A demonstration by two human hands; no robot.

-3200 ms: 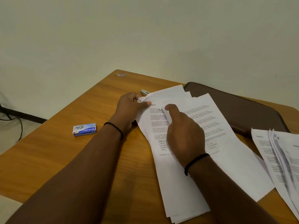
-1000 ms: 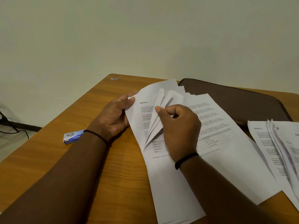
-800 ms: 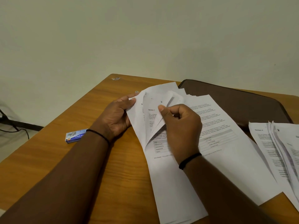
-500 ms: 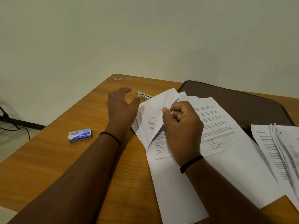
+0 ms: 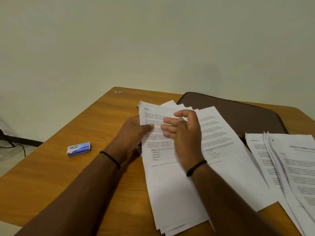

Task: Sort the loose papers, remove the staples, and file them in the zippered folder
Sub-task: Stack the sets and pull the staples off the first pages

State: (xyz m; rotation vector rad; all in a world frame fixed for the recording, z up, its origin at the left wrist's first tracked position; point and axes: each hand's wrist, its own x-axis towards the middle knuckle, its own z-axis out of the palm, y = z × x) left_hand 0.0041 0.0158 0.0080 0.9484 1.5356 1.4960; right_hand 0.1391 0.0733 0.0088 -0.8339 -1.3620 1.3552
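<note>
A fanned stack of printed papers (image 5: 172, 181) lies on the wooden table (image 5: 51, 176), its top sheet flat. My left hand (image 5: 133, 133) holds the stack's left edge, thumb on top of the sheet and fingers hidden beneath it. Over the upper text of the top sheet is my right hand (image 5: 184, 133), fingers loosely spread and pointing left, pinching nothing. The brown zippered folder (image 5: 238, 113) lies shut behind the papers, partly covered by them. A second pile of papers (image 5: 289, 167) sits at the right edge.
A small blue staple box (image 5: 78, 149) lies on the table left of my left forearm. A tiny scrap (image 5: 118, 91) sits at the table's far corner. The wall rises close behind the table, and a black cable (image 5: 17, 147) runs on the floor at left.
My right hand let go of the lifted page corners, and the pages now lie flat. My left hand, which had reached up toward a small metal tool, is back on the stack's left edge.
</note>
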